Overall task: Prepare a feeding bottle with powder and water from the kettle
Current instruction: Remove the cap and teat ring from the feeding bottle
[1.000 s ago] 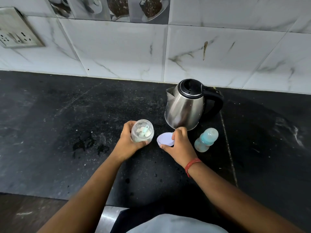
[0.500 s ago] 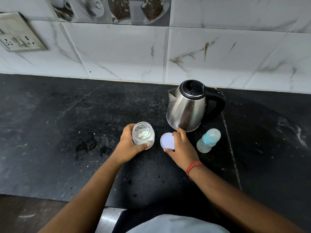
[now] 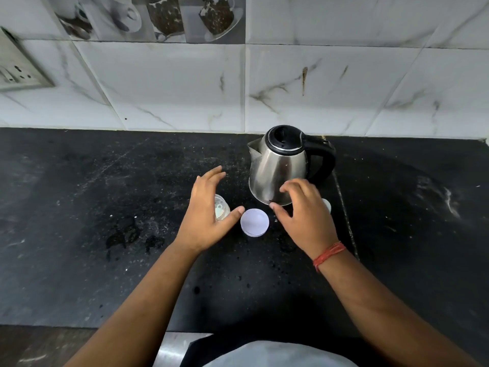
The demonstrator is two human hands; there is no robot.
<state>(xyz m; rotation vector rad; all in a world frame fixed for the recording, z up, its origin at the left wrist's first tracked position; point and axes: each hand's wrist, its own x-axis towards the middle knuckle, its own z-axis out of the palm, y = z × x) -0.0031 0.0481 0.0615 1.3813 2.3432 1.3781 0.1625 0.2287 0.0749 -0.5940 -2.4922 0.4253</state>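
Apparently no legible writing: kettle (image 3: 277,168), lid (image 3: 254,222), jar (image 3: 221,208) unlabelled.

I cannot read any text, brand, number or sign here. The steel kettle (image 3: 277,170) in front of me shows no label on its side. The white lid (image 3: 254,222) between my hands is plain. The wall tiles (image 3: 164,17) carry only printed pictures of cups, with no words. The switch plate (image 3: 18,72) has no readable marking.
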